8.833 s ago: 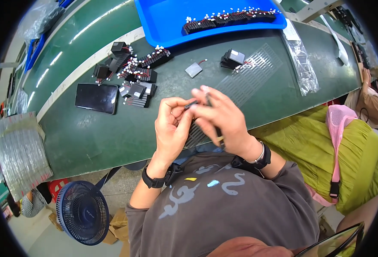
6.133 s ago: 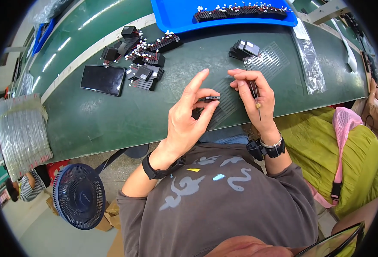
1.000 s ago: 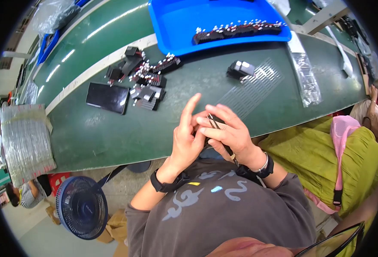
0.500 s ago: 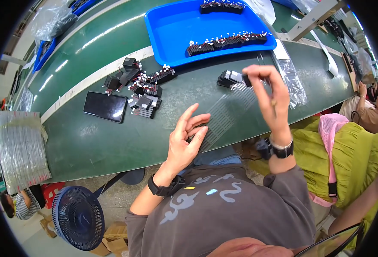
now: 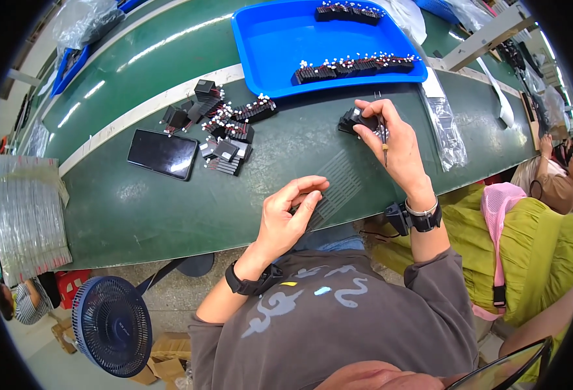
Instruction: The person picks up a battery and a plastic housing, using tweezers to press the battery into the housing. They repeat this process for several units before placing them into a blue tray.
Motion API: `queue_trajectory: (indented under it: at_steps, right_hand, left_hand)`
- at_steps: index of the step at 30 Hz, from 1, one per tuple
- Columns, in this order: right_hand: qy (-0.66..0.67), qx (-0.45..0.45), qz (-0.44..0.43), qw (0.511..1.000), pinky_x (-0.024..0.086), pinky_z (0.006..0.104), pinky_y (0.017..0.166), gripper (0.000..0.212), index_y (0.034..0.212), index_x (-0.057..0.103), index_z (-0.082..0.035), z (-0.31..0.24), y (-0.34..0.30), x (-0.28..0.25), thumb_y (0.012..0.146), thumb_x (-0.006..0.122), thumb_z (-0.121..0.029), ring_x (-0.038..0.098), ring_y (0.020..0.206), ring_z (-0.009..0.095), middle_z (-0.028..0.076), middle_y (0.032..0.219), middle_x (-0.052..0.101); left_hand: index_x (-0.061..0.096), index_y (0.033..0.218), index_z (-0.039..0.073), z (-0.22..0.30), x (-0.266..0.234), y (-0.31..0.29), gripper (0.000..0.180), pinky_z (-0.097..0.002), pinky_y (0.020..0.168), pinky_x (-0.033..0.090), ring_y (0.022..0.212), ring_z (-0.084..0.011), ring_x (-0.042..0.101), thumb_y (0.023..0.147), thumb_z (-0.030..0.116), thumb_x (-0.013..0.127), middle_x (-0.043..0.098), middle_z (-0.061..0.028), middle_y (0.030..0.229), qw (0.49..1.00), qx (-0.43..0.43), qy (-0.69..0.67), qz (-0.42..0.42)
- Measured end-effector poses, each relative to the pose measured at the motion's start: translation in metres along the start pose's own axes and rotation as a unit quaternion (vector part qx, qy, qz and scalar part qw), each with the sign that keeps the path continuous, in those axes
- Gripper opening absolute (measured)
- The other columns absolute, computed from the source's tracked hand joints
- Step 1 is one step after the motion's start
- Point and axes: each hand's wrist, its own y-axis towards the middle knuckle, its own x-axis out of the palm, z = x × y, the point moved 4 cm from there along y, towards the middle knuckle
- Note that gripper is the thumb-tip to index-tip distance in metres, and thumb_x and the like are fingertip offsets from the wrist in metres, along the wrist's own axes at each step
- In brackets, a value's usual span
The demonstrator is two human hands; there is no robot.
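Note:
My right hand (image 5: pixel 397 144) has its thumb and fingers closed on a small black block (image 5: pixel 364 121) at the front of a little stack of such blocks. Slim tweezers (image 5: pixel 385 151) are also tucked in that hand, running along the palm. Nearer to me, my left hand (image 5: pixel 287 213) is curled, thumb and forefinger close together at the left side of a clear sheet of narrow strips (image 5: pixel 339 188). Its grip on the sheet is partly hidden. Left of my hands lies a pile of black blocks (image 5: pixel 229 151) with red-and-black wires and white connectors.
A blue tray (image 5: pixel 267 55) holding rows of wired black blocks stands at the back. A black phone (image 5: pixel 163 154) lies left of the pile. Plastic bags (image 5: pixel 447 127) lie at the right, bundled clear trays (image 5: pixel 26 211) far left. Below the table edge stands a fan (image 5: pixel 112 326).
My right hand has come down onto the small stack and closed on a black block. My left fingers have curled in, and the strip sheet's far end has moved nearer to me.

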Motion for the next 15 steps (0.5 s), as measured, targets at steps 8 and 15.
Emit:
queue_trajectory:
  at_steps: [8,15]
  right_hand:
    - [-0.080,-0.050,-0.033,0.995,0.052,0.0346,0.083,0.039,0.104,0.042,-0.004,-0.004,0.012,0.006,0.083,0.075,-0.002,0.066,0.110,0.035,0.020,0.126,0.063]
    - [-0.091,-0.021,-0.039,0.995,0.053,0.0390,0.083,0.046,0.107,0.037,-0.006,0.003,0.011,0.013,0.082,0.076,-0.003,0.066,0.107,0.035,0.020,0.129,0.061]
  left_hand:
    - [0.065,0.115,-0.005,-0.002,-0.001,0.001,0.019,-0.0295,0.091,0.055,0.101,-0.0161,0.067,0.100,0.003,0.055,0.070,-0.0115,0.110,0.999,0.010,0.036,-0.004]
    - [0.066,0.113,-0.004,0.000,0.000,-0.001,0.018,-0.0284,0.089,0.055,0.099,-0.0156,0.068,0.100,0.004,0.056,0.071,-0.0102,0.106,1.000,0.013,0.023,0.000]
